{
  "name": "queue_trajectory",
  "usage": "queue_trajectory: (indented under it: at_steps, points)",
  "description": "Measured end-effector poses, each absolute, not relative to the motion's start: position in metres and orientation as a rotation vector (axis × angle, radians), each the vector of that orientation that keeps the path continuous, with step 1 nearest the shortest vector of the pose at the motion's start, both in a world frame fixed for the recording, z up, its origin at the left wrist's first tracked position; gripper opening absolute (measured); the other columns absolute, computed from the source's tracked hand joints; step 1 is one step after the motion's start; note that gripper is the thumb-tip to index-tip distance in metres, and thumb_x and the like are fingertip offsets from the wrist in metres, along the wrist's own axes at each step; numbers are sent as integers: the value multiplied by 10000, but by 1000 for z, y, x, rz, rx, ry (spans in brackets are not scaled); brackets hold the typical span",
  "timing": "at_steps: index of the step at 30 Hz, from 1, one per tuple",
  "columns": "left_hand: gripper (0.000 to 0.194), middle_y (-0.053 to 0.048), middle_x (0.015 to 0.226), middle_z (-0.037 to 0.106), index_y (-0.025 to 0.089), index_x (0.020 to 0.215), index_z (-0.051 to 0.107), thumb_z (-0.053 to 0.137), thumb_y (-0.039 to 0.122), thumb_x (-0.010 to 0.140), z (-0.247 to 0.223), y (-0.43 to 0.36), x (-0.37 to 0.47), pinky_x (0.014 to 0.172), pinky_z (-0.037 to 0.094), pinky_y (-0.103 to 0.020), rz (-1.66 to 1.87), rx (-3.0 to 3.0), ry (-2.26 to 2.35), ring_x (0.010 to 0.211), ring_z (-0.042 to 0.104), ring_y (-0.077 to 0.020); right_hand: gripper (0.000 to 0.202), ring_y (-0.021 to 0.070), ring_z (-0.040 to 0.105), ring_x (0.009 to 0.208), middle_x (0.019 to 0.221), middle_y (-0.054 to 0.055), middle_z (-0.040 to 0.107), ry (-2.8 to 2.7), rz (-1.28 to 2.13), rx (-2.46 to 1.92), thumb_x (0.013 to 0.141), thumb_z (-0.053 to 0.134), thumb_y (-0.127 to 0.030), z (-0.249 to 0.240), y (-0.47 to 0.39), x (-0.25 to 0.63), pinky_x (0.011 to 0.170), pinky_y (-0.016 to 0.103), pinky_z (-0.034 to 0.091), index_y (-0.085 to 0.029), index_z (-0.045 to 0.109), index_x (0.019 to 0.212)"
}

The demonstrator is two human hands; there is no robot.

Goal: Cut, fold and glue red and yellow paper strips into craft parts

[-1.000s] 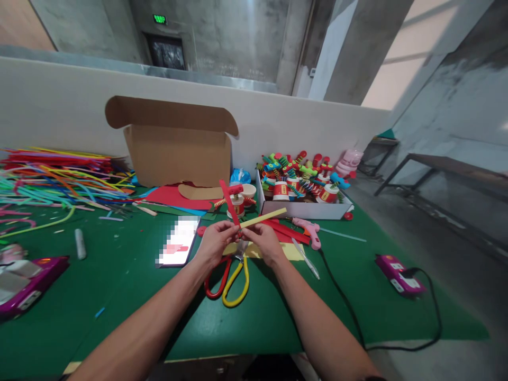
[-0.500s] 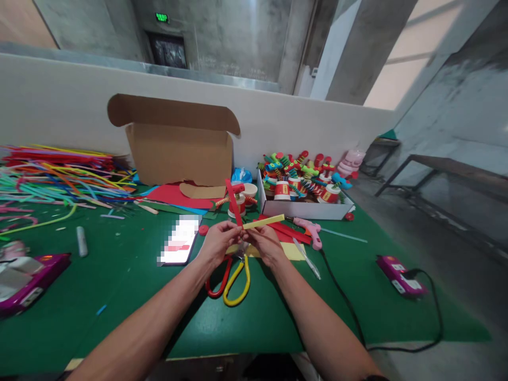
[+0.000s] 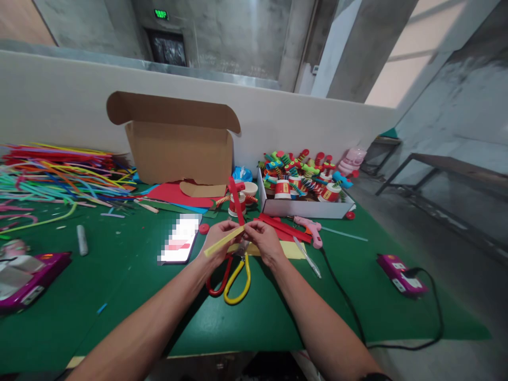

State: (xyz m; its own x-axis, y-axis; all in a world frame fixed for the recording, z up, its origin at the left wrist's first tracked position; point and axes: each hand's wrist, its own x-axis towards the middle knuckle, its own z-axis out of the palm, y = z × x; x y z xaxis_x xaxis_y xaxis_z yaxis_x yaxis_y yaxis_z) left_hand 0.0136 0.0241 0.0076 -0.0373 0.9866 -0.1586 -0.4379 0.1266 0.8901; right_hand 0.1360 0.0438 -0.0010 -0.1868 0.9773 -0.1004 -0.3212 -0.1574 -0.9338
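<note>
My left hand (image 3: 218,236) and my right hand (image 3: 263,241) meet fingertip to fingertip over the table, both closed in a pinch. Between them they grip a yellow paper strip (image 3: 222,242) and a red paper strip (image 3: 238,206), joined at one end. The yellow strip lies over my left fingers toward the wrist; the red one stands up and away from me. Scissors (image 3: 237,286) with one red and one yellow handle lie below my hands, blades partly hidden. Yellow paper (image 3: 292,250) lies beneath and beside my right hand.
A pink glue gun (image 3: 311,228) and red paper strips (image 3: 283,228) lie right. Behind stand a box of paper-cup figures (image 3: 309,209) and a cardboard box (image 3: 180,153). A phone (image 3: 180,241), pipe cleaners (image 3: 71,174) and a purple power strip (image 3: 39,278) are left; another power strip (image 3: 400,275) is right.
The yellow strip has swung from pointing right, over my right hand, to pointing left and toward me over my left hand. The red strip still stands upright; both hands stay nearly in place.
</note>
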Motion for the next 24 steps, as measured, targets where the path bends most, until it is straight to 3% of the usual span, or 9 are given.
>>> queue_trajectory:
  at_steps: [9, 18, 24]
  points:
    - [249, -14, 507, 599, 114, 658, 670, 777, 243, 474, 9, 25, 11, 437, 377, -189, 1287, 807, 993, 440, 501, -84, 242, 89, 539, 531, 600, -15, 625, -1056, 1444, -987, 540, 766, -328, 0, 45, 137, 586, 232, 443, -153, 644, 654]
    - [308, -29, 724, 662, 135, 770, 666, 800, 224, 507, 7, 25, 14, 635, 461, -241, 1309, 850, 872, 645, 600, -124, 210, 89, 540, 535, 598, -28, 602, -982, 1328, -983, 591, 726, -317, -3, 46, 134, 595, 238, 454, -158, 626, 684]
    - [273, -9, 617, 628, 134, 678, 631, 783, 320, 549, 7, 25, 14, 578, 441, -231, 1357, 822, 959, 577, 569, -117, 249, 112, 573, 592, 634, -15, 621, -1035, 1388, -948, 600, 728, -362, -2, 41, 130, 669, 270, 477, -164, 622, 707]
